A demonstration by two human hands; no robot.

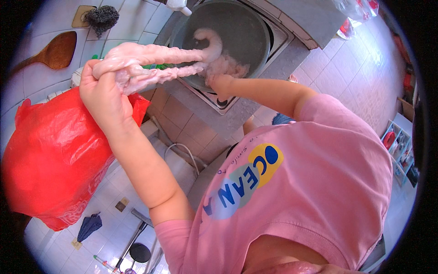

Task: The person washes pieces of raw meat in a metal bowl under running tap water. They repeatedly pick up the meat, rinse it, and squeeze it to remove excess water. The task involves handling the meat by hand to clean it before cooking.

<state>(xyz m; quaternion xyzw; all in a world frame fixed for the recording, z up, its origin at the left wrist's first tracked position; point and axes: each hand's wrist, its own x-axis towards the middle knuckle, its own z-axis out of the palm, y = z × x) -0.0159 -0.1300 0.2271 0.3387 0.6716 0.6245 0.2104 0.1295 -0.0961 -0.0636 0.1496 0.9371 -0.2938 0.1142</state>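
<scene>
My left hand (106, 92) grips a looped bunch of pale pink raw intestine (154, 54), held up to the left of a round grey basin (249, 24). Two wet, ruffled lengths run from that hand down into the basin. A smooth curled end (214, 42) and a loose pile of the intestine (231, 65) lie in it. My right hand (220, 85) is low at the basin's near side, against the pile. Its fingers are partly hidden, so its grip is unclear. The basin sits within a steel sink rim (219, 111) in a grey counter.
A red plastic bag (58, 157) bulges just below my left hand. On the tiled wall hang a wooden spatula (56, 51) and a dark scouring ball (102, 20). A white tap (179, 5) juts over the basin's rim. A white hose (181, 145) curves below the counter.
</scene>
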